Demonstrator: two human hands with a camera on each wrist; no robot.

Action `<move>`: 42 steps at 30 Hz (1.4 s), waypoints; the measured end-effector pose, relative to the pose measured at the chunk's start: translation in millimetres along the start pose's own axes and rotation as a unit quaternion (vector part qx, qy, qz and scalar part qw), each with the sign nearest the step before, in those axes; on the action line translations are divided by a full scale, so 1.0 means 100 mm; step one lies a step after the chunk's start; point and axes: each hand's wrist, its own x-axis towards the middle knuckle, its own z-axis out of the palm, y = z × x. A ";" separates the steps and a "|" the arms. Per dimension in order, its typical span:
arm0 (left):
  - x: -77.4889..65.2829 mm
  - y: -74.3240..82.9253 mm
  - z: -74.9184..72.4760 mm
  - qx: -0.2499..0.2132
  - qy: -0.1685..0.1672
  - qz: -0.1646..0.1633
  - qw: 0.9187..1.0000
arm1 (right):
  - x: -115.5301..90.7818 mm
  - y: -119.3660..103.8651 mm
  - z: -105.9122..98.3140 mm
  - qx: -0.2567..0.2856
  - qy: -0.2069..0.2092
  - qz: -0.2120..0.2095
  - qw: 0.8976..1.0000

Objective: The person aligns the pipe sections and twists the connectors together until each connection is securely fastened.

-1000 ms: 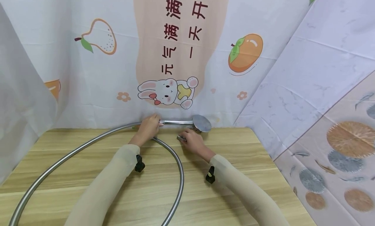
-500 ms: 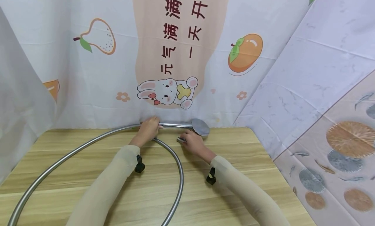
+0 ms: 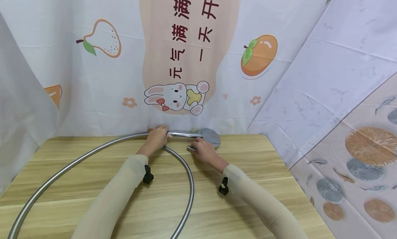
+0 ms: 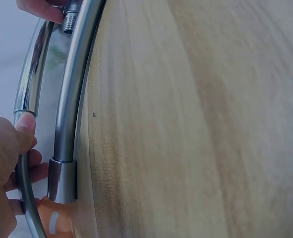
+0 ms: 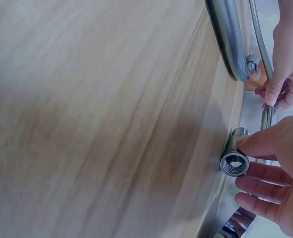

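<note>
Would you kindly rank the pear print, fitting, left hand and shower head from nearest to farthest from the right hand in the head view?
1. Fitting: held in the right hand.
2. Shower head: just beyond that hand.
3. Left hand: to the left.
4. Pear print: far upper left.

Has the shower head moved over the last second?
Yes: in the head view, the shower head sits lower in the picture, its gap below the rabbit print wider than before. Sideways, it has hardly shifted.
</note>
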 end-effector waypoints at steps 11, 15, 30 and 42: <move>-0.01 -0.02 0.06 0.049 0.027 -0.004 0.998 | 0.02 0.00 0.01 -0.002 -0.001 -0.008 1.000; -0.02 -0.01 0.08 0.082 0.034 -0.002 0.996 | 0.02 0.00 0.02 -0.004 -0.001 -0.006 1.000; 0.00 -0.03 0.13 0.134 0.056 0.039 0.989 | 0.02 0.01 0.03 -0.008 -0.003 -0.004 1.000; 0.03 0.03 0.14 0.119 0.024 0.025 0.992 | 0.03 0.00 0.01 -0.006 -0.014 -0.004 1.000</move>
